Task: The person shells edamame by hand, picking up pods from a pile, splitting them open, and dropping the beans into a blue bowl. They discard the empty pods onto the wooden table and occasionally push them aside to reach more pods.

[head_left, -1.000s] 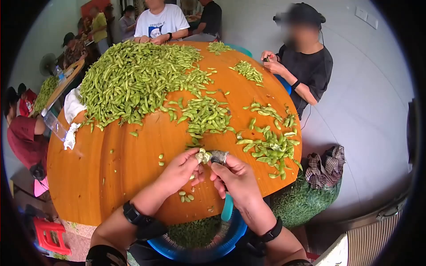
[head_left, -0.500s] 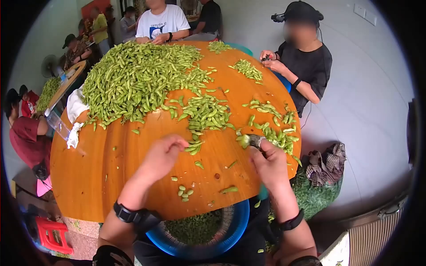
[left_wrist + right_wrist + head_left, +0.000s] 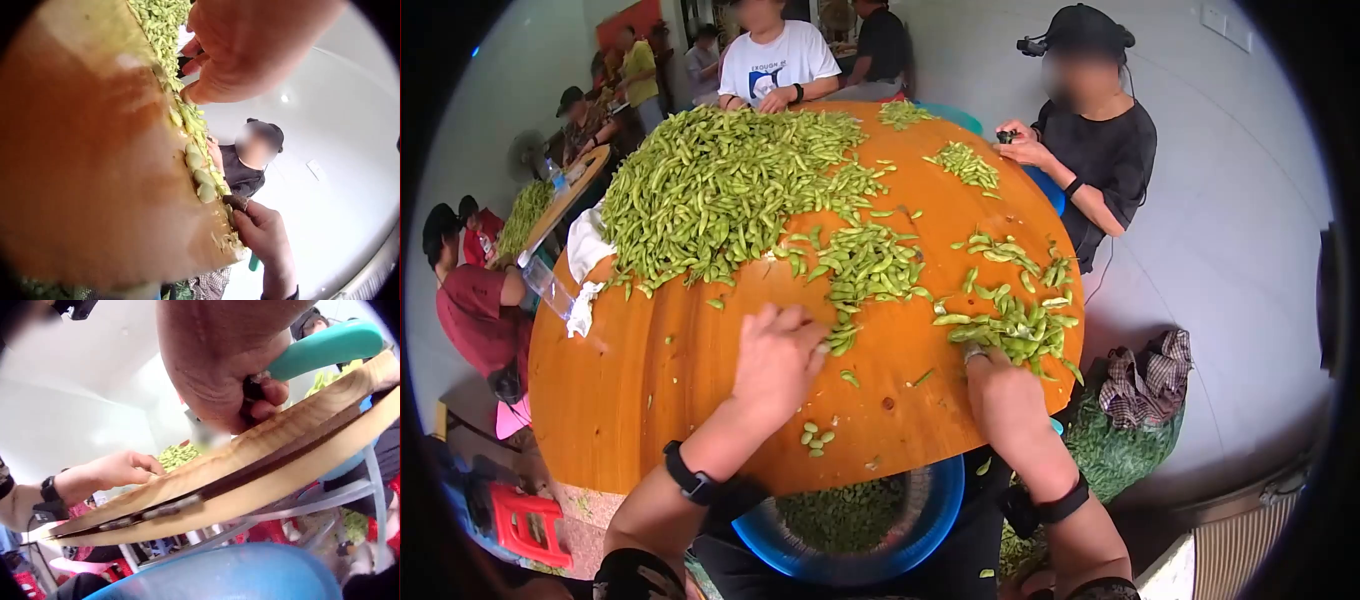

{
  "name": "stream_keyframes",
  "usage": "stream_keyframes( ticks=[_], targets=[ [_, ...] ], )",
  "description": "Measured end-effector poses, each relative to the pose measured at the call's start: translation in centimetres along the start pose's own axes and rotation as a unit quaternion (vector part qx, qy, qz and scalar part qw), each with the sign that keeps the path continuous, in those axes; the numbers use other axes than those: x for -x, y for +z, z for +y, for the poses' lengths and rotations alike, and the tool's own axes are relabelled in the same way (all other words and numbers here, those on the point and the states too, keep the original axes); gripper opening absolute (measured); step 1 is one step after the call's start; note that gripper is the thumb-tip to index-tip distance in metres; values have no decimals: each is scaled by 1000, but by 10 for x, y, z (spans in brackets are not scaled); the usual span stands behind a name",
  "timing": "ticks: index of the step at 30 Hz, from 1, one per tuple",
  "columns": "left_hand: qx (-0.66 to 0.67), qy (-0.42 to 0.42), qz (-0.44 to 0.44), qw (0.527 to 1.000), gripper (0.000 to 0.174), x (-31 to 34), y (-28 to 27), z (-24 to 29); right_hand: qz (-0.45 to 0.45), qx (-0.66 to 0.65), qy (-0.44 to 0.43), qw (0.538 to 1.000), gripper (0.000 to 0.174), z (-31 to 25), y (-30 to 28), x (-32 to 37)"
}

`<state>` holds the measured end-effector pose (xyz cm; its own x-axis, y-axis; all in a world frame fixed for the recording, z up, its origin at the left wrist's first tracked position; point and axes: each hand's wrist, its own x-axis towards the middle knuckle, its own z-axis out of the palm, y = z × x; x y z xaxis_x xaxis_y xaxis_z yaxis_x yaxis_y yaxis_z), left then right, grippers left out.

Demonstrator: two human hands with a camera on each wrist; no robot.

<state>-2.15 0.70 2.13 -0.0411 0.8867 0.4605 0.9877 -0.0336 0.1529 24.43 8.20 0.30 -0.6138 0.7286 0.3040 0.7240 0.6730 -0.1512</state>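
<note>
My left hand [image 3: 775, 365] reaches over the table beside a few green soybean pods [image 3: 841, 338], its fingertips right at them; fingers are partly bent and blurred. My right hand [image 3: 1010, 400] grips a tool with a teal handle [image 3: 331, 350]; the tool's other end is hidden by the hand. A dark grey cover [image 3: 236, 201] shows at the front of the right hand. That hand is low at the near edge of a loose pile of opened pods [image 3: 1020, 330]. Several shelled beans [image 3: 814, 440] lie on the wood nearer me.
A big heap of pods [image 3: 720, 190] covers the far left of the round wooden table [image 3: 630, 400]. A smaller pile [image 3: 870, 265] lies mid-table. Below the near edge is a blue basin [image 3: 948, 500] with green stuff inside. Another person [image 3: 1100, 150] sits at the right.
Both hands were together over a pale pod, then parted. The right moved to the pile at the right and went lower; the left moved to the pods at mid-table and stays there.
</note>
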Motion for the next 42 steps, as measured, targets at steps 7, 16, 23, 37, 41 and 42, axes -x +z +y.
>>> stream_keyframes(
  ticks=[7,16,23,37,41,42],
  targets=[
    [220,-84,-76,969,10,-27,32,0,33,-326,-3,945,11,-5,-2,-2],
    [516,-164,-77,837,19,2,27,18,-136,-639,200,730,13,-48,3,-22],
    [570,-170,-91,799,24,9,24,26,-143,-700,209,668,16,-60,7,-20],
    [449,-22,-70,890,34,15,34,22,-41,-675,208,707,12,-77,19,-15],
    [523,-70,-105,843,29,14,33,22,-47,-694,251,673,13,-80,15,-18],
    [557,-90,-119,817,28,14,34,20,-49,-699,256,666,13,-80,14,-19]
  ],
)
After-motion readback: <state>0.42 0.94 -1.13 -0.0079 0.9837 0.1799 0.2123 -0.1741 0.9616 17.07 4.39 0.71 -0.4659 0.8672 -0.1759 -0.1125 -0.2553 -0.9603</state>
